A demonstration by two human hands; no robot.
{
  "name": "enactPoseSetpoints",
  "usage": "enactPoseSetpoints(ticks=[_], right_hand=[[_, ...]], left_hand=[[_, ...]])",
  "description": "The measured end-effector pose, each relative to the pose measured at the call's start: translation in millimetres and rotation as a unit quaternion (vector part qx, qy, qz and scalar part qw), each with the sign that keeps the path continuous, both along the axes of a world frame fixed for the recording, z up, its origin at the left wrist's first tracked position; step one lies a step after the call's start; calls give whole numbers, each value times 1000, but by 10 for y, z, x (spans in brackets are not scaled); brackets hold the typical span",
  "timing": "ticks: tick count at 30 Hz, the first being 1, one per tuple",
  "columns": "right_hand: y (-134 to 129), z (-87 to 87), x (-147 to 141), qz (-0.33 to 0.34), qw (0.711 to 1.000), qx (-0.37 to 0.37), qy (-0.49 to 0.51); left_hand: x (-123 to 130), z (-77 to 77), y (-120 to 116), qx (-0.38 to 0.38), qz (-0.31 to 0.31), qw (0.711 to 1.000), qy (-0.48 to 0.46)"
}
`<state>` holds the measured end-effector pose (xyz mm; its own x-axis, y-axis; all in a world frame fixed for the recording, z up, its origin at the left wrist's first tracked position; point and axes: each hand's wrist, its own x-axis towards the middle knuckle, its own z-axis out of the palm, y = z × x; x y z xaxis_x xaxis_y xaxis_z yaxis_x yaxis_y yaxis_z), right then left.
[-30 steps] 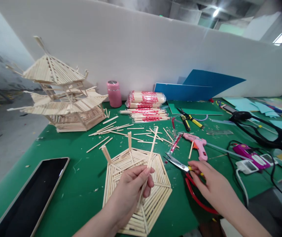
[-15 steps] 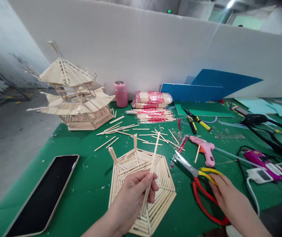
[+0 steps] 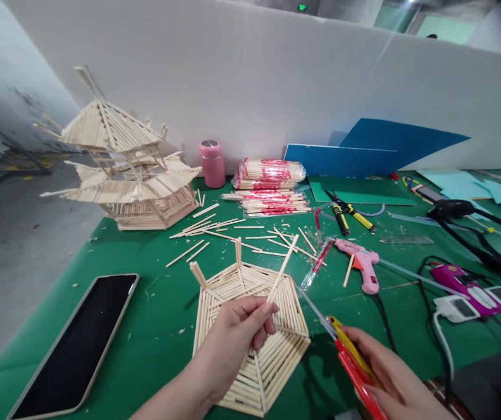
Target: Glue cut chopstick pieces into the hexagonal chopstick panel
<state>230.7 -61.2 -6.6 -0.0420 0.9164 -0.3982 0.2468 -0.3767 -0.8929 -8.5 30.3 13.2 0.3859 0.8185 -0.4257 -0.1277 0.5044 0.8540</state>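
My left hand [image 3: 244, 335] pinches a thin wooden stick [image 3: 284, 267] that points up and to the right. Beneath it lies a flat many-sided panel [image 3: 283, 364] of sticks, with two short upright stick bundles [image 3: 239, 253] at its far and left corners. My right hand [image 3: 384, 364] is closed on the red and yellow handles of the scissors [image 3: 358, 373], seen nearly edge-on. Their blades point up-left toward the panel's right corner and do not touch the held stick.
A stick pagoda model [image 3: 139, 181] stands back left, a phone [image 3: 77, 344] front left. Loose sticks [image 3: 215, 227], wrapped chopsticks [image 3: 272, 186], a pink bottle [image 3: 212, 164], pliers [image 3: 349, 216], a pink glue gun [image 3: 362, 262] and a purple power strip [image 3: 469, 286] lie beyond.
The scissors have turned edge-on and shifted left, nearer the panel, with my right hand. The stick in my left hand leans further right.
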Motion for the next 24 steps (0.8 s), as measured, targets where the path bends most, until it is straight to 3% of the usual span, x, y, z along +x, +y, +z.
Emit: enactPoseSetpoints(ticks=[7, 13, 24], right_hand=[[106, 187, -337, -53, 991, -114, 54], [192, 372, -472, 3, 978, -178, 113], [219, 328, -492, 8, 974, -166, 156]], left_hand=[[-34, 99, 32, 9, -18, 1000, 16], [21, 170, 25, 21, -60, 997, 50], [-13, 180, 90, 7, -111, 991, 69]])
